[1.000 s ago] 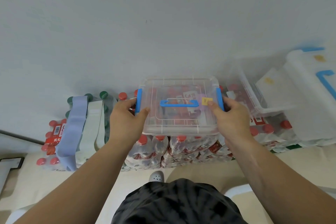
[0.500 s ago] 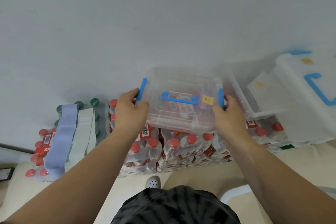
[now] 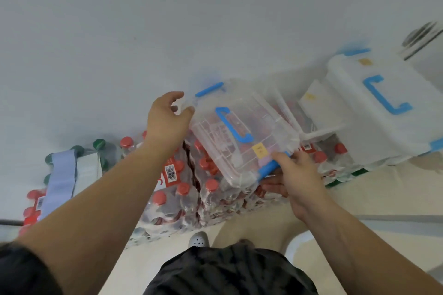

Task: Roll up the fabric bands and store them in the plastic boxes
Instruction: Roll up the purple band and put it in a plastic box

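I hold a clear plastic box (image 3: pixel 242 143) with a blue handle and blue side clips, lifted and turned at an angle above the bottle packs. My right hand (image 3: pixel 294 177) grips its near end at a blue clip. My left hand (image 3: pixel 167 120) touches the far corner with fingers loosely curled on the rim. A light blue fabric band (image 3: pixel 60 182) and a pale green fabric band (image 3: pixel 87 172) lie draped flat over bottles at the left, apart from both hands.
Shrink-wrapped packs of red-capped bottles (image 3: pixel 182 189) stand along the white wall. An open clear box (image 3: pixel 309 127) and a bigger white box (image 3: pixel 376 100) with blue handle rest on packs at the right. My shoe (image 3: pixel 198 239) is on the beige floor.
The box rose off the bottle packs and turned clockwise toward the right. My right hand slid to its near end, and my left hand loosened at the far corner.
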`<state>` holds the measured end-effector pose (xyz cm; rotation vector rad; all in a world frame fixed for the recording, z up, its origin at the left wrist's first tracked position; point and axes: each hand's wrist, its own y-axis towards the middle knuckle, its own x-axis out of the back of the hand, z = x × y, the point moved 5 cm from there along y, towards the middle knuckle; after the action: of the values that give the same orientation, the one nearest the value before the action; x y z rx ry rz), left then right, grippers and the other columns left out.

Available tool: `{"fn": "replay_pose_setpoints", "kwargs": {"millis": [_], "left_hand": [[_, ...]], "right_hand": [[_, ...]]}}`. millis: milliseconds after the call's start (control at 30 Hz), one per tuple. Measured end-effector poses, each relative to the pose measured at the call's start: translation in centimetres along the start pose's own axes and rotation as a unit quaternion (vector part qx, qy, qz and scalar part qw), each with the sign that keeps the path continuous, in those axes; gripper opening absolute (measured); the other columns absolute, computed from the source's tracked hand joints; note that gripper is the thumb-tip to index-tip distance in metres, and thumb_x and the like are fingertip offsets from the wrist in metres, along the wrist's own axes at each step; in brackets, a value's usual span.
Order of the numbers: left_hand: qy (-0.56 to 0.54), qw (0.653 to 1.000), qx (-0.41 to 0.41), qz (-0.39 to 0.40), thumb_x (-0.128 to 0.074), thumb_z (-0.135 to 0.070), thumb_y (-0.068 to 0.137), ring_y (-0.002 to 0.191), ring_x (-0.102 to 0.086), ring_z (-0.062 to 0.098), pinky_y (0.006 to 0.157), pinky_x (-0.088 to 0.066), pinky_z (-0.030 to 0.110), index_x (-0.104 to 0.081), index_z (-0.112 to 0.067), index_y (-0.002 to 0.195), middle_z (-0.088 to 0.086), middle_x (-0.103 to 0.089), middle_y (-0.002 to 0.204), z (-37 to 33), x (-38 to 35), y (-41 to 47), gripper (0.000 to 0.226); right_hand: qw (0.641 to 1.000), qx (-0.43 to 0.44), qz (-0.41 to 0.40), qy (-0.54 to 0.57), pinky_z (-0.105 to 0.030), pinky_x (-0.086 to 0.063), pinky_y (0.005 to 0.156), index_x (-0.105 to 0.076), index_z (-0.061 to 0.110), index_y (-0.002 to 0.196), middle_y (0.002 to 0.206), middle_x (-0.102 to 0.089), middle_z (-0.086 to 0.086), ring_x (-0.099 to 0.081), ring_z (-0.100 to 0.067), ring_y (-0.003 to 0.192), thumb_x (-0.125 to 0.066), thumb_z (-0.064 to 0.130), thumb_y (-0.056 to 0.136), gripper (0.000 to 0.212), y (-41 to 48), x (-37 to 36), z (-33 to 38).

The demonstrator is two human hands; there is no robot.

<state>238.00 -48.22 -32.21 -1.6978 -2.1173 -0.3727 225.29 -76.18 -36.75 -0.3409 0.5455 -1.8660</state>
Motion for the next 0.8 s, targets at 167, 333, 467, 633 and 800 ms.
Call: {"fn": "replay_pose_setpoints", "kwargs": {"millis": [167, 333, 467, 633, 800], "left_hand": [[-0.029, 0.998, 0.049, 0.016, -0.071, -0.038, 0.078, 0.086, -0.064, -0.008, 0.065, -0.045, 0.011, -0.044, -0.028, 0.146, -0.019, -0.057, 0.117, 1.1, -2.3, -4.7, 0.074], [-0.042, 0.995, 0.069, 0.066, -0.066, -0.029, 0.093, 0.124, -0.06, 0.01, 0.085, -0.057, 0.02, -0.018, -0.033, 0.16, -0.016, -0.051, 0.147, 1.7, -3.3, -6.5, 0.082], [-0.024, 0.994, 0.071, 0.076, -0.063, -0.036, 0.098, 0.14, -0.049, 0.018, 0.108, -0.049, 0.045, -0.016, -0.036, 0.159, -0.013, -0.035, 0.162, 1.2, -3.1, -6.4, 0.077], [-0.032, 0.995, 0.08, 0.042, -0.063, -0.049, 0.094, 0.138, -0.049, 0.016, 0.104, -0.051, 0.044, -0.027, -0.043, 0.153, -0.016, -0.041, 0.157, 1.3, -2.5, -7.9, 0.069], [-0.015, 0.997, 0.068, 0.02, -0.062, -0.048, 0.092, 0.127, -0.056, 0.016, 0.105, -0.05, 0.044, -0.044, -0.034, 0.148, -0.01, -0.053, 0.147, 1.6, 0.0, -9.4, 0.061]], "right_hand": [[0.998, -0.007, 0.014, 0.059, -0.035, -0.062, 0.057, -0.053, 0.012, 0.107, 0.089, -0.077, -0.018, -0.077, -0.039, 0.071, -0.072, 0.03, 0.095, 0.029, -1.0, -1.4, -0.5], [0.998, -0.017, 0.042, 0.033, -0.039, -0.063, 0.062, -0.056, 0.021, 0.106, 0.085, -0.079, -0.006, -0.078, -0.029, 0.071, -0.079, 0.039, 0.087, 0.035, -1.2, -1.8, -0.6], [0.996, 0.054, -0.042, -0.055, -0.025, -0.055, 0.062, -0.045, 0.035, 0.108, 0.103, -0.062, 0.0, -0.068, -0.013, 0.081, -0.082, 0.051, 0.078, 0.05, -1.6, -0.4, 0.4], [0.945, 0.272, -0.035, -0.18, -0.014, -0.051, 0.07, -0.036, 0.048, 0.128, 0.103, -0.043, 0.014, -0.052, -0.003, 0.088, -0.069, 0.062, 0.08, 0.06, -4.3, 0.1, 3.4], [0.851, 0.395, 0.066, -0.339, -0.033, -0.048, 0.097, -0.057, 0.028, 0.125, 0.12, -0.045, 0.012, -0.046, -0.009, 0.114, -0.063, 0.054, 0.085, 0.047, -5.6, -4.8, 6.9]]}}
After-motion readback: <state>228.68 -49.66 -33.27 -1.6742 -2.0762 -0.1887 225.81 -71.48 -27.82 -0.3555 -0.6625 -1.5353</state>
